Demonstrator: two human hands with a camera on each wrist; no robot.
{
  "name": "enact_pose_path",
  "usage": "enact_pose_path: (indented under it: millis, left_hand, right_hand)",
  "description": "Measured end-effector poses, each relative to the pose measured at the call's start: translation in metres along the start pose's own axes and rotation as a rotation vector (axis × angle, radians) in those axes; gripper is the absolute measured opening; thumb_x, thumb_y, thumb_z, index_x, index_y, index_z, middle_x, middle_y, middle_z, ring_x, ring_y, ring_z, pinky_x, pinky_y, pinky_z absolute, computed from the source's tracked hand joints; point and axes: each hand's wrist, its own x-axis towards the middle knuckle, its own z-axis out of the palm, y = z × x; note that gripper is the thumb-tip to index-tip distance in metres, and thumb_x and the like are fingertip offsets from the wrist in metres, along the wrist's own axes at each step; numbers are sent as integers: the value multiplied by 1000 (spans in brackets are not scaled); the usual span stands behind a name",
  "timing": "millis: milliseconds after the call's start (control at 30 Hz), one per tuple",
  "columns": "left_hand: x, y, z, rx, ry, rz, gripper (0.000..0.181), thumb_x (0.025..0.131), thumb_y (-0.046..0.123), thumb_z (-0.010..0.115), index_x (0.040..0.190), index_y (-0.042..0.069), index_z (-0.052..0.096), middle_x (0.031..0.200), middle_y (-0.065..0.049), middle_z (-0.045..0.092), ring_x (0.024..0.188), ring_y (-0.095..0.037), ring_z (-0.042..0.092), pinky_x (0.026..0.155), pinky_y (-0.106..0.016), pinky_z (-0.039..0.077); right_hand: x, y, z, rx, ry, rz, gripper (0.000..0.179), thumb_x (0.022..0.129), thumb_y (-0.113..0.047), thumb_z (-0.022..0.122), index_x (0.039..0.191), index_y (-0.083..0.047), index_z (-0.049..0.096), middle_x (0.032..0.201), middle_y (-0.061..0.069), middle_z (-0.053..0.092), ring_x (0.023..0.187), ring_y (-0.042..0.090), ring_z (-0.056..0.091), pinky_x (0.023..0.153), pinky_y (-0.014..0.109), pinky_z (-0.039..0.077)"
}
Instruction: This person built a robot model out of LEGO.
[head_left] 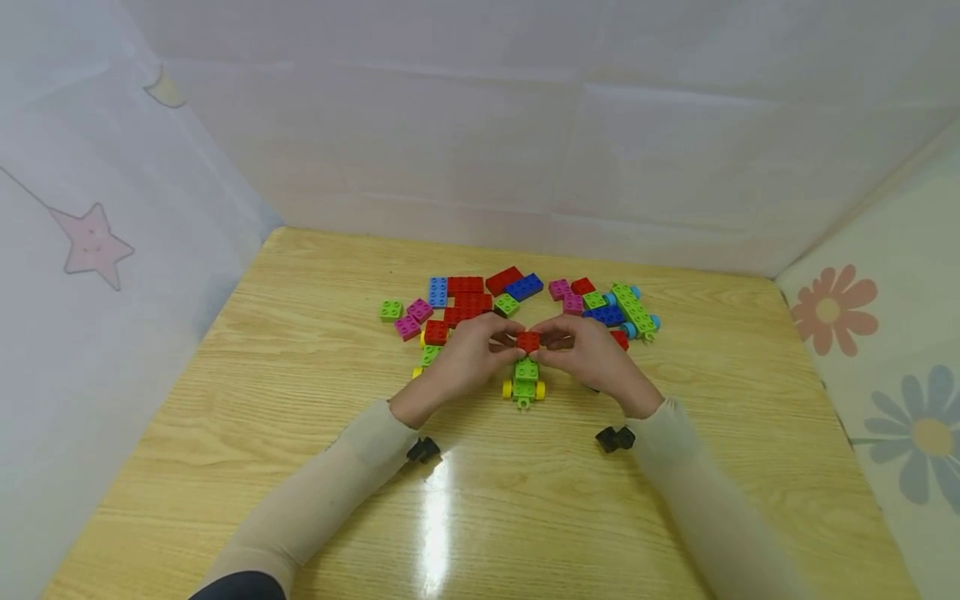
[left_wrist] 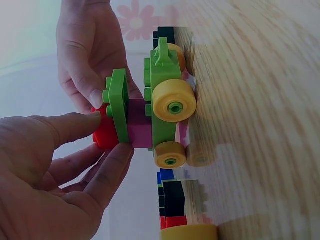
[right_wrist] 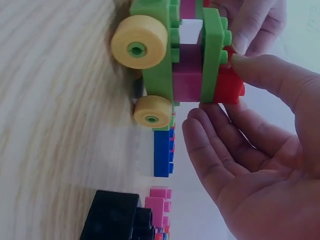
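In the middle of the table stands a toy car made of bricks, with a light-green base [head_left: 524,392] and yellow wheels [left_wrist: 174,101]. Purple bricks [right_wrist: 188,86] rise from the base and carry a light-green piece [left_wrist: 119,102]. A red brick [head_left: 528,341] tops the stack, studs up. My left hand [head_left: 476,350] grips this brick from the left, thumb on it and fingertips along the light-green piece's edge. From the other side my right hand [head_left: 587,351] pinches the same brick, its thumb on top and its fingers at the far side.
Behind the hands lie several loose bricks: red ones [head_left: 466,285], a dark-blue one [head_left: 524,287], pink ones [head_left: 407,327] and a light-green one [head_left: 391,311]. Another wheeled base [head_left: 633,308] with blue wheels lies back right. Black bricks [head_left: 615,439] appear near the right wrist.
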Motion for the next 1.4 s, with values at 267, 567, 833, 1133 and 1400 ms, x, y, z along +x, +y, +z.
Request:
enact_pose_path:
  millis: [267,567,833,1133,1400]
  left_hand:
    - [-2,2,0,7,9,-13,41,108,18,78,145,3,73,133,-13,74,120,-28,79,102,-39,67]
    - [-4,6,-6,-9,55,-27,45,105,23,81,144,2,72,139,-16,74,123,-31,77,103,-42,67]
    - [-4,7,-9,-14,73,5,45,104,28,83,142,5,73,141,-16,75,126,-33,75,106,-45,66]
    - [-5,7,-12,12,44,-10,47,105,28,82,145,6,71,142,-12,74,127,-33,74,109,-50,64]
    - [-16,3,-30,42,55,32,41,107,33,78,143,13,74,141,-7,76,129,-28,73,113,-51,61]
  right_hand:
    - [0,0,0,19,10,-2,42,103,-27,83,141,-12,75,137,10,78,126,32,76,113,56,61]
    - [-4,-2,-2,38,17,22,46,103,-30,83,145,-13,73,142,9,75,130,32,74,114,56,61]
    - [-6,-2,-2,47,29,35,52,102,-30,84,149,-12,71,146,9,74,132,33,73,115,57,60]
    - [-6,0,-2,41,33,9,53,104,-30,83,151,-10,69,147,11,73,132,35,73,114,58,60]
    - [-12,0,-7,47,42,0,51,104,-30,82,150,-10,70,147,11,74,130,35,73,111,58,62]
